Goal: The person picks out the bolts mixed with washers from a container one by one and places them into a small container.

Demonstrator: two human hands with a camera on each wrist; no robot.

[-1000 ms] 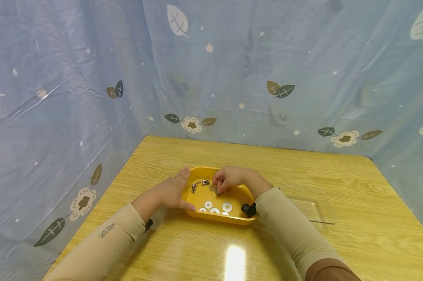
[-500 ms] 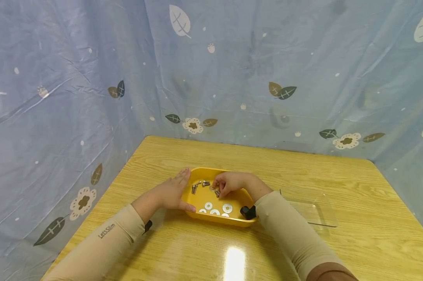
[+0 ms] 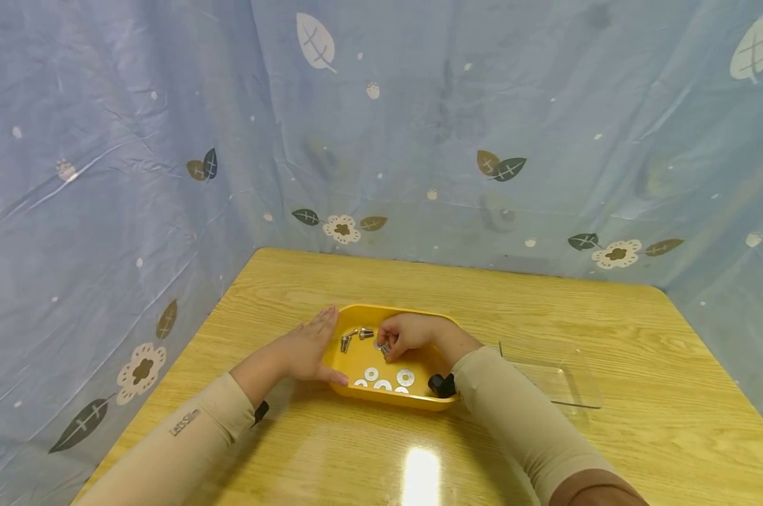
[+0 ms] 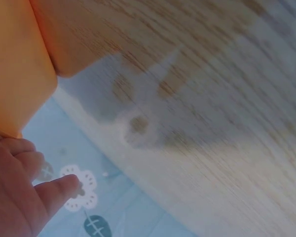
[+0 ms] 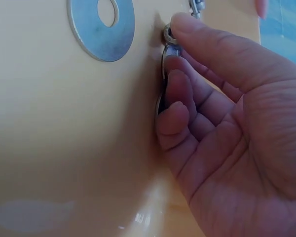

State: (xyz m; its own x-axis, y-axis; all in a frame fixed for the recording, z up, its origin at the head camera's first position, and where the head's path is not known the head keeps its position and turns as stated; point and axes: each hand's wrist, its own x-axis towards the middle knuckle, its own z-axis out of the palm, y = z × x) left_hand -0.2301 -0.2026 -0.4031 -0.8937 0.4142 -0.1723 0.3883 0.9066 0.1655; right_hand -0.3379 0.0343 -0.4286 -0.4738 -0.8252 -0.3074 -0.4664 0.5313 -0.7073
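Note:
A yellow tray [image 3: 394, 399] stands on the table with loose metal parts in it. My left hand [image 3: 306, 351] rests on the tray's left end, fingers fairly straight and thumb at the near corner; in the left wrist view this hand [image 4: 19, 190] touches the orange-looking wall [image 4: 15, 74]. Inside the tray, my right hand [image 3: 409, 335] pinches a small silver bolt [image 3: 385, 349] between thumb and fingers. The right wrist view has the bolt's round head [image 5: 170, 35] under the thumb; the curled fingers hide much of it. A flat washer [image 3: 377, 345] lies partly behind these fingertips.
Several silver bolts [image 3: 346, 344] lie at the tray's far left. Several flat washers [image 3: 405, 378] lie along its near side. A clear plastic lid or box [image 3: 571, 383] sits on the table to the right. Blue patterned cloth [image 3: 419, 140] hangs behind the table.
My right hand has dipped slightly toward the tray floor, its fingers drawing in at the bolt. The left hand stays on the tray's end. The head view has shifted a little.

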